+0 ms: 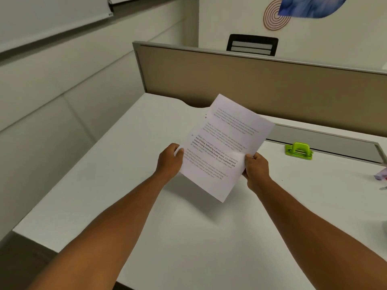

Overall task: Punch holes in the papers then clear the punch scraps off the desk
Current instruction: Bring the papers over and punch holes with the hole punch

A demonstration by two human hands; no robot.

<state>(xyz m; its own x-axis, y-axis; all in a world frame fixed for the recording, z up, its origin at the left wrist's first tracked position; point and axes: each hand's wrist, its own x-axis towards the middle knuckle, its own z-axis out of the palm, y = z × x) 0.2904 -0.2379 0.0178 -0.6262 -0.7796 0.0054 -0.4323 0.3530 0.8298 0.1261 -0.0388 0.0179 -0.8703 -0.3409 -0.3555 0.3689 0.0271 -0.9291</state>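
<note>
Both hands are pinched onto the printed papers [222, 147], left hand [170, 161] on the left edge, right hand [255, 167] on the lower right edge, holding them tilted up off the white desk [125, 164]. The green hole punch [299, 151] sits well off to the right by the grey cable tray [322, 141], nothing touching it.

What I'd worry about: it's a loose stack held by thumbs only, so sheets could slide out of line on the way over and the holes land crooked. There may already be small holes near the left margin, but it's too small to say for sure, so double-punching is a risk.

Room-wise it's easy: open desk between the papers and the punch, partition [251, 80] behind, desk edge close on the left, some small purple item [380, 175] at far right to avoid.
</note>
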